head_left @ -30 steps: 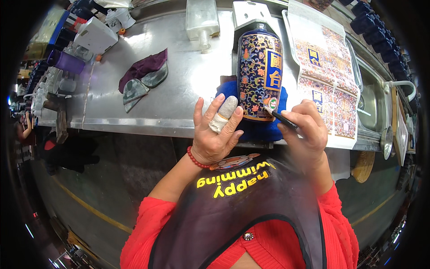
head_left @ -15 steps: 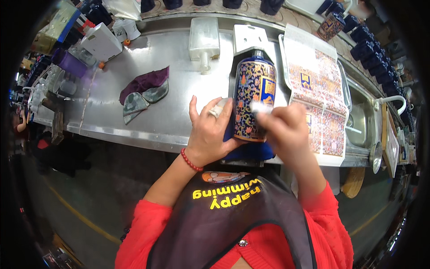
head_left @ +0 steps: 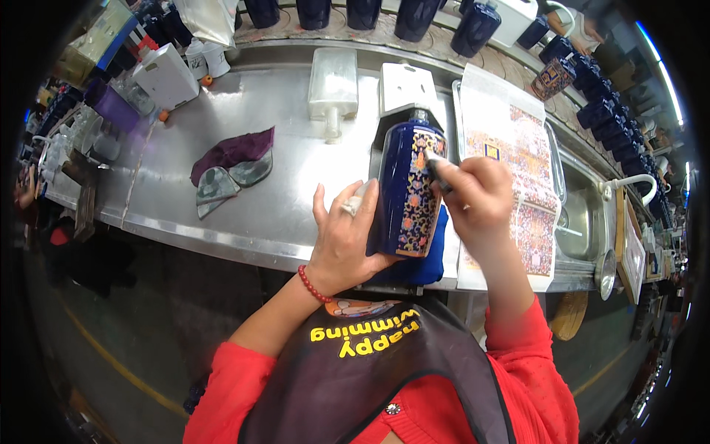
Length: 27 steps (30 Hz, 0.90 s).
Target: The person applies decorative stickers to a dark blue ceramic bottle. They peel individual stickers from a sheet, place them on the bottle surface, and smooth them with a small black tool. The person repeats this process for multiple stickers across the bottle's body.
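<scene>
A dark blue bottle (head_left: pixel 397 189) lies slanted on its side before me, neck pointing away. A floral patterned strip covers its right part, and plain blue shows on the left. My left hand (head_left: pixel 346 231) grips the bottle's lower left side, thumb by its base and some fingers spread. Something whitish wraps one finger. Closed around a small dark tool with a pale tip (head_left: pixel 439 172), my right hand (head_left: pixel 481 192) presses at the patterned strip; the tool's exact kind is unclear. Under the bottle's base lies a blue cloth (head_left: pixel 433 259).
Patterned transfer sheets (head_left: pixel 529 211) lie on a tray at right, beside a sink (head_left: pixel 589 229) with a white faucet. A clear bottle (head_left: pixel 333 89), a white block (head_left: pixel 407 85) and a purple cloth (head_left: pixel 237 159) with grey-green pads sit on the metal table. Blue bottles (head_left: pixel 362 11) line the far shelf.
The bottle has rolled, so its gold-marked blue panel is out of sight and a plain blue side shows. My right hand has moved up along the pattern. The whole view has shifted slightly.
</scene>
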{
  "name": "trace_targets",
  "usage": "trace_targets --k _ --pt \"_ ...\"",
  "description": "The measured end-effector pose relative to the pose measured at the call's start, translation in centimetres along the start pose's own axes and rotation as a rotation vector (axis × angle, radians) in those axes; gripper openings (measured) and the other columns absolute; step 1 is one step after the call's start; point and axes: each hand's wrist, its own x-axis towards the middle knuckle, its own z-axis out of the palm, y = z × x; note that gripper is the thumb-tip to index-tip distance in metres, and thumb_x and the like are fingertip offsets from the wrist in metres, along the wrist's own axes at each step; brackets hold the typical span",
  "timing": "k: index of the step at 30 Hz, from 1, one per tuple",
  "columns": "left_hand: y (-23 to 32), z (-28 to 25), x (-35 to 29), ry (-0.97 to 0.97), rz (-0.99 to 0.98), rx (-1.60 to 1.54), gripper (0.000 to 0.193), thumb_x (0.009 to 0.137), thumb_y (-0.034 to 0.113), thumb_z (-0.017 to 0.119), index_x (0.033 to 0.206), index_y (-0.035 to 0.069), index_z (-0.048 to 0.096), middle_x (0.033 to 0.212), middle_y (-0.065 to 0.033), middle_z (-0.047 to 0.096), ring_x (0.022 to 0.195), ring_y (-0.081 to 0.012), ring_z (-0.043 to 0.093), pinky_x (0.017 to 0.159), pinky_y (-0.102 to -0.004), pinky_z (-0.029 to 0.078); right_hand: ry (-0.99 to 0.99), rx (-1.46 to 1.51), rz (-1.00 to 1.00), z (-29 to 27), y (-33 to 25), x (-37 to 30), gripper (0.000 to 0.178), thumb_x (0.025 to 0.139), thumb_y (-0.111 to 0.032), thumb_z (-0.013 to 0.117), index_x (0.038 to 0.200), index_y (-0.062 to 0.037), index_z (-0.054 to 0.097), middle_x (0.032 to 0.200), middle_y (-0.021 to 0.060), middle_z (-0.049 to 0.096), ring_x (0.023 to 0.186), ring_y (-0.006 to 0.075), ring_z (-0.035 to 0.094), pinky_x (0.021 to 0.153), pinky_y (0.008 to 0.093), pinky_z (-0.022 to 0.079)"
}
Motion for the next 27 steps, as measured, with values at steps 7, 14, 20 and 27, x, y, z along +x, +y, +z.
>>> trace_targets --k 7,14,20,27 --pt "0.6 -0.9 0.2 -0.017 0.004 0.032 0.111 0.072 0.058 0.084 0.15 -0.009 0.042 0.125 -0.0203 0.064 0.137 -0.0382 0.046 0.113 -0.0739 0.012 -0.078 0.233 0.066 0.4 1.0 2.3 0.029 0.072 -0.002 0.08 0.1 -0.0088 0.074 0.082 0.006 0.058 0.077 0.0255 0.059 0.07 0.0386 0.047" --pt "1.1 -1.4 0.6 0.012 0.03 0.061 0.109 0.071 0.059 0.085 0.148 -0.007 0.046 0.135 -0.0204 0.061 0.136 -0.0373 0.048 0.114 -0.0727 0.011 -0.05 0.587 0.108 1.4 1.9 3.0 0.027 0.077 -0.005 0.081 0.103 -0.007 0.075 0.085 0.0092 0.061 0.071 0.0267 0.061 0.063 0.0378 0.049" --pt "0.3 -0.1 0.3 -0.017 -0.03 -0.001 0.119 0.068 0.061 0.087 0.153 -0.006 0.038 0.142 -0.0224 0.055 0.136 -0.0382 0.048 0.116 -0.0686 0.013 -0.252 0.672 0.029 0.1 1.3 -0.2 0.022 0.089 -0.01 0.078 0.109 -0.0036 0.073 0.089 0.0073 0.068 0.08 0.0187 0.067 0.068 0.0297 0.053" --pt "-0.1 0.6 0.2 0.019 0.001 -0.009 0.121 0.072 0.069 0.079 0.153 -0.01 0.035 0.12 -0.0179 0.067 0.137 -0.0367 0.044 0.114 -0.0725 0.012 0.052 1.127 0.928 2.4 -0.1 -8.7 0.017 0.104 -0.019 0.065 0.109 -0.0039 0.06 0.091 -0.0023 0.065 0.082 0.003 0.057 0.072 0.0196 0.047"
